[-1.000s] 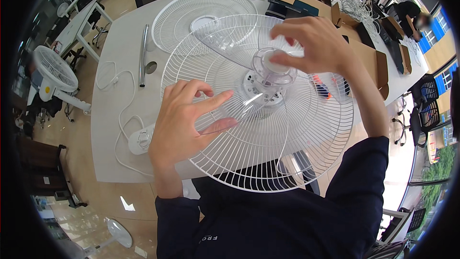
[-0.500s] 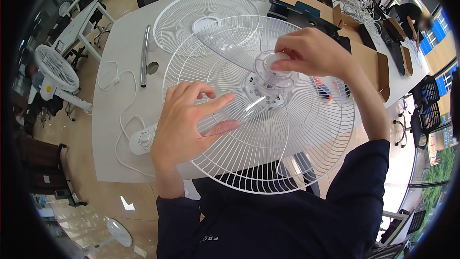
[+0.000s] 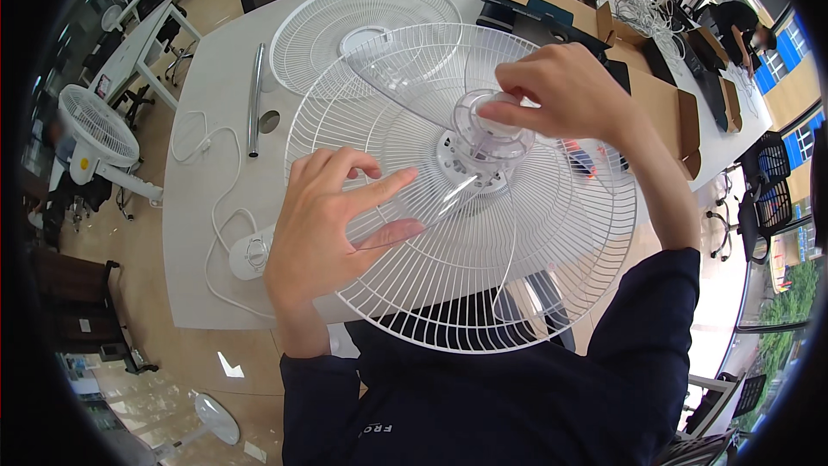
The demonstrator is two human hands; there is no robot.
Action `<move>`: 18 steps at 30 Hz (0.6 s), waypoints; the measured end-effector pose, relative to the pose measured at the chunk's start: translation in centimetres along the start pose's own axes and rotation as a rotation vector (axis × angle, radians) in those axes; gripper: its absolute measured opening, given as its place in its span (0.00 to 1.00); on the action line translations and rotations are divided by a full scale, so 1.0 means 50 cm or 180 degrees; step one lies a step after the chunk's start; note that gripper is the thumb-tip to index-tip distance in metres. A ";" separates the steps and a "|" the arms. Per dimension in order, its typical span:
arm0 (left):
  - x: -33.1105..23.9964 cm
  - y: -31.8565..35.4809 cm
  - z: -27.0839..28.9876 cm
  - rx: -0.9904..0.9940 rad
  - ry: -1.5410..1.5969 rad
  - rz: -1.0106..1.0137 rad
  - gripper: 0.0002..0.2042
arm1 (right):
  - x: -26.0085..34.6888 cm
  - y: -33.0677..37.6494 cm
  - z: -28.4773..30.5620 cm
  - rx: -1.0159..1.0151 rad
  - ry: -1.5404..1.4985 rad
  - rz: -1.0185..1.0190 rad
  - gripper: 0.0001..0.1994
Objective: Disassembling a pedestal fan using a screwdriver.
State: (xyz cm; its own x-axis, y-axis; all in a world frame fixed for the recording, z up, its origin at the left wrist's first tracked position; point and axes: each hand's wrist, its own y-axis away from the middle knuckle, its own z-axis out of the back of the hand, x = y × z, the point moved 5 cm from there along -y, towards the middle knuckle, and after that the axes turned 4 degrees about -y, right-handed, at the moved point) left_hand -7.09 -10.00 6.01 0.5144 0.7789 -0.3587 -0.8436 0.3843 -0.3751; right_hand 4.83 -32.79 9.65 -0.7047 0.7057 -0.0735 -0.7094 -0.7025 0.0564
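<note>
wht lettering (image 3: 377, 428), on dk shirt (image 3: 500, 397), only pt. legible

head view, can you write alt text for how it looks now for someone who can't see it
A person's right hand works at the hub of clear fan blades above a white wire grille, the left hand spread beside one blade. Beyond, another grille and a metal tube lie on a white table.

White wire grille (image 3: 457, 250), clear blades (image 3: 401, 78)
</note>
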 end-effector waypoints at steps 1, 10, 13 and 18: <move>0.001 0.001 0.000 0.0017 0.0010 0.0020 0.26 | 0.003 0.004 -0.003 0.0000 -0.0003 -0.0002 0.18; -0.001 -0.001 0.001 -0.0019 0.0023 -0.0024 0.25 | -0.016 0.009 0.024 -0.0467 -0.1138 0.0466 0.17; 0.001 0.005 0.000 -0.0035 0.0036 0.0001 0.25 | -0.018 0.006 0.017 -0.0550 -0.1007 0.0449 0.18; -0.002 -0.006 -0.001 -0.0031 0.0052 -0.0025 0.25 | -0.019 0.018 0.008 -0.0704 -0.1806 0.1127 0.18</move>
State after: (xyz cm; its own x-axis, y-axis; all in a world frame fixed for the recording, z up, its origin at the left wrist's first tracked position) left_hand -6.87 -10.20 6.13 0.5235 0.7677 -0.3696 -0.8380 0.3855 -0.3862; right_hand 4.88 -34.07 10.18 -0.8328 0.3278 0.4460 -0.4596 -0.8586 -0.2272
